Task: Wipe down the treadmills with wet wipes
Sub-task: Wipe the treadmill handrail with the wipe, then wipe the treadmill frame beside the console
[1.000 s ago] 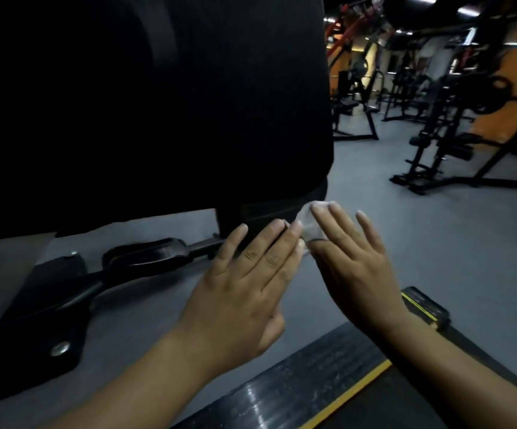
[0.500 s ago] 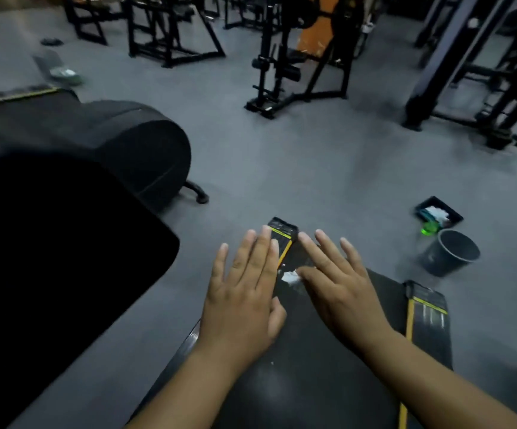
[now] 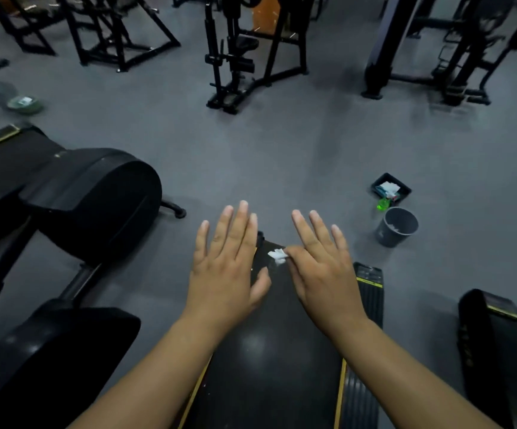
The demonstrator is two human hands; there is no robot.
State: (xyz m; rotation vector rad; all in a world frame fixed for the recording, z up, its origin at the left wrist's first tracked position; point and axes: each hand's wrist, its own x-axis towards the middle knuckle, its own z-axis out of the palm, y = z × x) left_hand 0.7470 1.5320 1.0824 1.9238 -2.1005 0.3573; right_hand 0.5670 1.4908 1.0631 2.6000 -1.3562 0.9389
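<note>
Both my hands hover palm-down over the rear end of a black treadmill deck (image 3: pixel 269 351) edged with yellow stripes. My left hand (image 3: pixel 229 267) is flat with fingers straight and holds nothing. My right hand (image 3: pixel 319 267) also has straight fingers, but its thumb pinches a small crumpled white wet wipe (image 3: pixel 277 257) that sticks out toward the left hand. The wipe hangs just above the deck's far end.
A grey bin (image 3: pixel 398 227) stands on the floor to the right, with a black tray (image 3: pixel 392 188) of wipes and a green bottle (image 3: pixel 382 205) behind it. A black machine housing (image 3: pixel 96 196) lies to the left, another treadmill (image 3: pixel 492 335) to the right, and weight machines (image 3: pixel 238 57) behind.
The view swung from the dark upright console down to the treadmill deck and floor. My hands have spread slightly apart, and the wipe stays in the right hand.
</note>
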